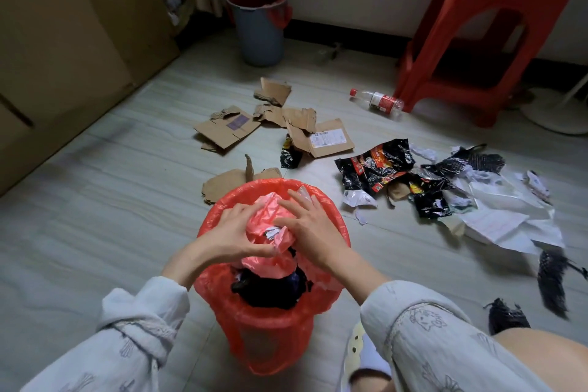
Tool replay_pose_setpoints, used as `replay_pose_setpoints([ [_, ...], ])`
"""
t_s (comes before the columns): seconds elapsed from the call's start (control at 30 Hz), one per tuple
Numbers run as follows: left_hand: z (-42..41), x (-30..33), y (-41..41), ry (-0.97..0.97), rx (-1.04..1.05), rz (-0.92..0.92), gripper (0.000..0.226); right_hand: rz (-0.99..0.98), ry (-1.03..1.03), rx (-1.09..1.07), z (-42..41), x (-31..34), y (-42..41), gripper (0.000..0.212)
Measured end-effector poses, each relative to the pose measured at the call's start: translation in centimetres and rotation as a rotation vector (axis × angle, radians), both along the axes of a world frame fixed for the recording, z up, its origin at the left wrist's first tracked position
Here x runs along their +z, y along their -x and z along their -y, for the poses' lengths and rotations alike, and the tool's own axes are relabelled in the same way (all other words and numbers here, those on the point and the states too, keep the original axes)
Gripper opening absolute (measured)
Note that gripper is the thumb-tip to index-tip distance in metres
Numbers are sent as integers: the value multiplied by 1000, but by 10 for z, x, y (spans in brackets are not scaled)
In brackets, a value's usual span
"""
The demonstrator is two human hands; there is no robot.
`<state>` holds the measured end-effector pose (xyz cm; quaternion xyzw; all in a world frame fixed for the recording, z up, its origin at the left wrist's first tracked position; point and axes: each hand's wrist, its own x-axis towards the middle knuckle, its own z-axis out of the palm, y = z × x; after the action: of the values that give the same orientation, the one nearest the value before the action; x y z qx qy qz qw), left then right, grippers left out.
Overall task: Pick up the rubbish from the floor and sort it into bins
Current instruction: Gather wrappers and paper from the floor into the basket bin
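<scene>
Bin, near [222, 251]: red-lined, btwn both forearms; dark rubbish inside, pink plastic bag [270, 229] bunched on top.
Left hand [237, 234]: fingers curled, gripping pink plastic bag at left side.
Right hand [307, 226]: fingers spread & fairly straight, pressing on bag from right.
Bin, far [259, 25]: grey w/ red liner, by wall.
Floor rubbish: cardboard pieces [229, 130] centre; black wrappers [375, 169] & white paper [506, 219] right; plastic bottle [378, 102] lying beside red stool [477, 35].
</scene>
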<state>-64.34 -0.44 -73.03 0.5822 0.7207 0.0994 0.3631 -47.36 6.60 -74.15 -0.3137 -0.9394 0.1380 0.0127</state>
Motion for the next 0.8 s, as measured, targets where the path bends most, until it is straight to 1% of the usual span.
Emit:
replay_pose_setpoints([
  [0.07, 1, -1, -6, -44, 49, -43, 91, 106, -131, -87, 2, -3, -1, 35],
  [0.13, 2, -1, -7, -74, 74, -83, 80, 199, -203, -158, 6, -6, 3, 42],
  [0.17, 3, -1, -6, -75, 72, -109, 75, 208, -234, -162, 7, -9, 6, 43],
  [0.23, 6, -1, -4, -43, 37, -173, 67, 181, -268, -162, 10, -14, 10, 38],
  [0.3, 7, -3, -4, 1, -36, -264, 63, 165, -242, -179, 14, -14, 12, 30],
  [0.4, 7, -10, -8, 99, -112, -350, 63, 125, -207, -180, 15, -18, 15, 30],
  [0.5, 7, -18, -6, 211, -187, -466, 59, 42, -101, -146, 22, -22, 16, 26],
  [0.57, 11, -23, 1, 239, -197, -492, 63, 23, 88, -46, 29, -32, 19, 19],
  [0.6, 13, -27, 3, 249, -188, -445, 68, 49, 156, 0, 31, -37, 17, 23],
  [0.67, 17, -33, 4, 252, -181, -304, 76, 157, 294, 71, 33, -38, 10, 31],
  [0.7, 19, -35, 1, 261, -197, -266, 77, 223, 359, 95, 31, -36, 7, 34],
  [0.8, 22, -45, -14, 346, -239, -279, 77, 362, 450, 140, 25, -34, 2, 44],
])
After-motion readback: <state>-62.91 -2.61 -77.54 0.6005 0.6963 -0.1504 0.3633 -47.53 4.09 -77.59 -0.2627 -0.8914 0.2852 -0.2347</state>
